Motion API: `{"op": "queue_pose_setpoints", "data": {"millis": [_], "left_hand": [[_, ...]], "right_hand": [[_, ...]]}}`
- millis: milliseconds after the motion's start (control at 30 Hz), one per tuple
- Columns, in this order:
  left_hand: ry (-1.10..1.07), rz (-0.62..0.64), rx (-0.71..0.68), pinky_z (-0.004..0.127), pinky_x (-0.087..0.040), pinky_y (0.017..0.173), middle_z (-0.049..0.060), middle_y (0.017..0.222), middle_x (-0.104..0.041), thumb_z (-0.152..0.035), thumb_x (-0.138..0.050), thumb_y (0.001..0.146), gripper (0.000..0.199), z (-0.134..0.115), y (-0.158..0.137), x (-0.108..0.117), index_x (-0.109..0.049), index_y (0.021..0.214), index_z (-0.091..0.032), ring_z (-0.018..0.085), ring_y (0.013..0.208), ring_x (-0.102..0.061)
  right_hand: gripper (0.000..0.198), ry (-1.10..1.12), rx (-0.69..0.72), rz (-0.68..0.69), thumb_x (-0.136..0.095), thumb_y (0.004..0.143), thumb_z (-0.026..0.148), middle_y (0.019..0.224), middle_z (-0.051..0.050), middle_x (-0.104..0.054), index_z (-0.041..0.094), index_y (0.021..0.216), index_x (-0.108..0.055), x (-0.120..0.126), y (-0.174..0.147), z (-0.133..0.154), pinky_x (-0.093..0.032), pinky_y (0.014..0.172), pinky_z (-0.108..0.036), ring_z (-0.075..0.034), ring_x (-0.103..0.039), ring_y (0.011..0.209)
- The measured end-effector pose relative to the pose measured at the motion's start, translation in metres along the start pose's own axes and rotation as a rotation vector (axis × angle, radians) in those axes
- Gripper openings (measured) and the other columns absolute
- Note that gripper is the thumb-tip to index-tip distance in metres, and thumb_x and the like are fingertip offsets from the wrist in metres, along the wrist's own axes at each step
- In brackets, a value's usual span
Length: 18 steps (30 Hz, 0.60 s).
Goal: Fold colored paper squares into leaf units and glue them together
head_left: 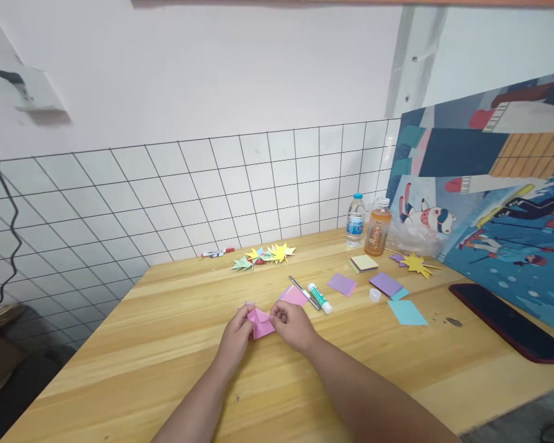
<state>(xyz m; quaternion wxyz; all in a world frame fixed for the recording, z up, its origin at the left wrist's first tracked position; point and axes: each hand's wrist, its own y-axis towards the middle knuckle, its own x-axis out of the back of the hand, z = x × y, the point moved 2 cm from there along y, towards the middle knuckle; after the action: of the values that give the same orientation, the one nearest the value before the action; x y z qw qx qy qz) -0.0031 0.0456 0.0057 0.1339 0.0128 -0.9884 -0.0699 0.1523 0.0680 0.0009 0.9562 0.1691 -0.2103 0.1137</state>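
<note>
A small sheet of pink paper with folds and creases is held just above the wooden table between my two hands. My left hand pinches its left edge, and my right hand has its fingers closed at the right corner. Just behind my right hand lie pink paper squares, partly covered. A slim pen-like tool rests beside a glue stick, whose clear cap sits apart to the right. A bit of purple paper peeks out behind my left hand.
Cut paper leaves and stars lie at the back with markers. Further right are purple sheets, a blue sheet, a yellow star, a water bottle, an orange drink bottle and a dark phone-like slab.
</note>
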Motion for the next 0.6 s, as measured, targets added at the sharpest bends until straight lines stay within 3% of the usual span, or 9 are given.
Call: {"op": "queue_pose_setpoints", "data": {"millis": [200, 400, 600], "left_hand": [[-0.222, 0.051, 0.169, 0.026, -0.04, 0.055, 0.003, 0.066, -0.06, -0.059, -0.046, 0.076, 0.048, 0.003, 0.002, 0.008, -0.065, 0.084, -0.016, 0.016, 0.057, -0.052], [-0.266, 0.081, 0.182, 0.025, -0.04, 0.06, -0.001, 0.068, -0.059, -0.046, -0.06, 0.074, 0.033, 0.01, 0.003, 0.016, -0.063, 0.094, -0.019, 0.015, 0.062, -0.053], [-0.146, -0.01, 0.151, 0.02, -0.036, 0.049, -0.004, 0.057, -0.05, -0.045, -0.065, 0.072, 0.03, 0.013, 0.008, 0.009, -0.058, 0.079, -0.017, 0.01, 0.049, -0.045]], "right_hand": [[0.008, -0.096, -0.047, 0.017, -0.051, 0.076, 0.019, 0.064, 0.003, -0.059, 0.02, 0.075, -0.058, -0.001, 0.0, 0.0, -0.032, 0.05, -0.018, -0.009, -0.051, 0.056], [0.007, -0.154, -0.055, 0.052, -0.051, 0.076, 0.023, 0.066, 0.005, -0.061, 0.024, 0.075, -0.058, -0.003, 0.001, 0.001, -0.029, 0.051, -0.02, -0.01, -0.052, 0.06], [0.006, -0.179, -0.07, 0.087, -0.052, 0.077, 0.025, 0.065, 0.005, -0.061, 0.024, 0.074, -0.057, -0.002, 0.001, 0.003, -0.026, 0.052, -0.022, -0.01, -0.052, 0.058]]}}
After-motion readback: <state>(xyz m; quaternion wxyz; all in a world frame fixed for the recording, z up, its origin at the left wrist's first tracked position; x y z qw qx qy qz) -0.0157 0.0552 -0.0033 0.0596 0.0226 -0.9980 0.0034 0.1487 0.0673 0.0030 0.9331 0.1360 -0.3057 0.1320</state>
